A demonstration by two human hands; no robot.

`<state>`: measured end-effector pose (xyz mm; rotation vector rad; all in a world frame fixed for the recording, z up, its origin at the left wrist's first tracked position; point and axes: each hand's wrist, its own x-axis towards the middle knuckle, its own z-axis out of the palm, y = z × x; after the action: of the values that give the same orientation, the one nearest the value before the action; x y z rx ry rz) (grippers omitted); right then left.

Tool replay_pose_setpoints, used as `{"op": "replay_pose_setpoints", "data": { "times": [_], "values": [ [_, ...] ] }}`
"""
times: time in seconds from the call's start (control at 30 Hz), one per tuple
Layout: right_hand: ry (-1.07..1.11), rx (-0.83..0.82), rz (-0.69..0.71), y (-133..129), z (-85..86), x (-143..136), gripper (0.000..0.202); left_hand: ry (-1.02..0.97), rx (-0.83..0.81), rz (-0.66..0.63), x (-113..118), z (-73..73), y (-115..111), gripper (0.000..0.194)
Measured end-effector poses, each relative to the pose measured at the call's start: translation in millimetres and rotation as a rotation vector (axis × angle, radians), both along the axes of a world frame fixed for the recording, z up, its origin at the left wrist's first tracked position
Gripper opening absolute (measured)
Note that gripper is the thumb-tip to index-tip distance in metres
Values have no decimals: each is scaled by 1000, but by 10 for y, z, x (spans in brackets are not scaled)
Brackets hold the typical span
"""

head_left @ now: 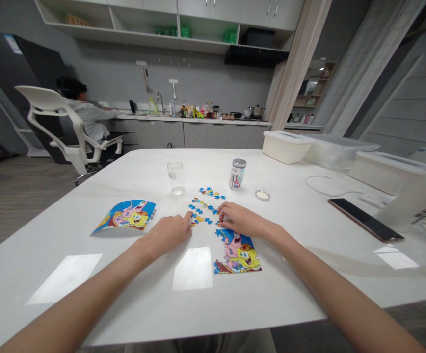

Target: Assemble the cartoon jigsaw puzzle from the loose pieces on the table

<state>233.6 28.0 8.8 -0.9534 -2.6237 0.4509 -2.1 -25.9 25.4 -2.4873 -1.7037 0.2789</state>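
Note:
My left hand [172, 231] rests on the white table with its fingers curled, the fingertips at the near left edge of the loose puzzle pieces [197, 209]. What lies under those fingertips is hidden. Opposite it, my right hand [237, 218] is closed in a pinch on a small puzzle piece [219, 223]. Just below that hand lies a partly joined puzzle [239, 252] with a pink and a yellow cartoon figure; its left side is ragged. A curved picture sheet [130, 215] with the same scene lies left of my left hand.
Behind the pieces stand a clear jar [176, 177] and a printed can [237, 174], with a round lid [262, 195] beside it. Right are storage boxes [286, 146], a phone-like dark slab [363, 219] and a cable. A person sits in a white chair [56, 115] far left.

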Motion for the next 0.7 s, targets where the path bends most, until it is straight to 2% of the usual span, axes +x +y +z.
{"op": "replay_pose_setpoints", "data": {
  "times": [0.3, 0.53, 0.7],
  "values": [
    [-5, -24, 14, -10, 50, 9, 4, 16, 2, -25, 17, 56, -35, 33],
    [-32, -49, 24, -40, 107, -4, 4, 27, 23, -32, -6, 11, -17, 32],
    [-40, -52, -10, -47, 83, -12, 6, 27, 14, -31, 2, 32, -18, 33]
  ]
}}
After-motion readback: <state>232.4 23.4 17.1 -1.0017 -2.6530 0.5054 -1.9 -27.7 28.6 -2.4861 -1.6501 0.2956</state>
